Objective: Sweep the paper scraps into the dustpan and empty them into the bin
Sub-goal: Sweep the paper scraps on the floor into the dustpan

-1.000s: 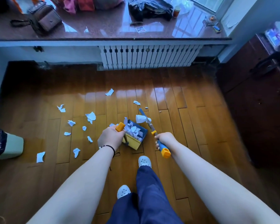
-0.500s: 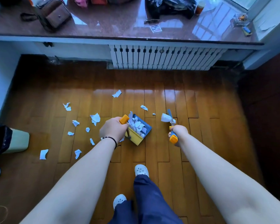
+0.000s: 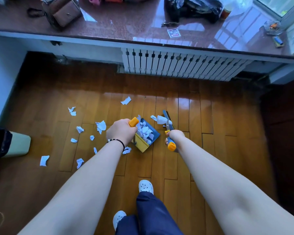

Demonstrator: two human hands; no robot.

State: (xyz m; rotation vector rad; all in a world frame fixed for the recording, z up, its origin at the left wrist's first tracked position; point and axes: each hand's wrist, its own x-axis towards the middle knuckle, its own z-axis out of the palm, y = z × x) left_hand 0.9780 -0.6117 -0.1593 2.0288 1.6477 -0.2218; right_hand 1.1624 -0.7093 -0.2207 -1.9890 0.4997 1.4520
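The wooden floor (image 3: 185, 116) fills most of the view, glossy and amber, with the dustpan (image 3: 148, 138) near its middle serving as the marker for everything else; far beyond the dustpan runs a polished stone ledge (image 3: 126, 24) carrying a brown bag (image 3: 63, 11) and a black plastic bag (image 3: 192, 7), and under that ledge, straight past the dustpan, stands a white slatted radiator cover (image 3: 180, 65). Well to the left of the dustpan, at the frame's edge, sits a pale green bin (image 3: 19, 145) with a dark liner; nearer than the dustpan are the person's blue trouser leg (image 3: 153, 216) and two white clogs (image 3: 146, 186).

The dustpan itself is blue with a yellow toothed edge, tilted, and heaped with torn white paper; the left hand (image 3: 121, 132), a beaded bracelet (image 3: 116, 141) at its wrist, is wrapped round the dustpan's yellow-ended handle. Just right of the dustpan, the right hand (image 3: 174, 136) is clenched on the blue and yellow handle of the brush (image 3: 167, 122), whose head points away from the person with a crumpled white scrap against it; whether the brush touches the floor I cannot tell.

Loose paper scraps (image 3: 101, 126) lie scattered left of the dustpan, between it and the bin; one more lies beyond it, towards the radiator cover; another lies just under the left wrist.
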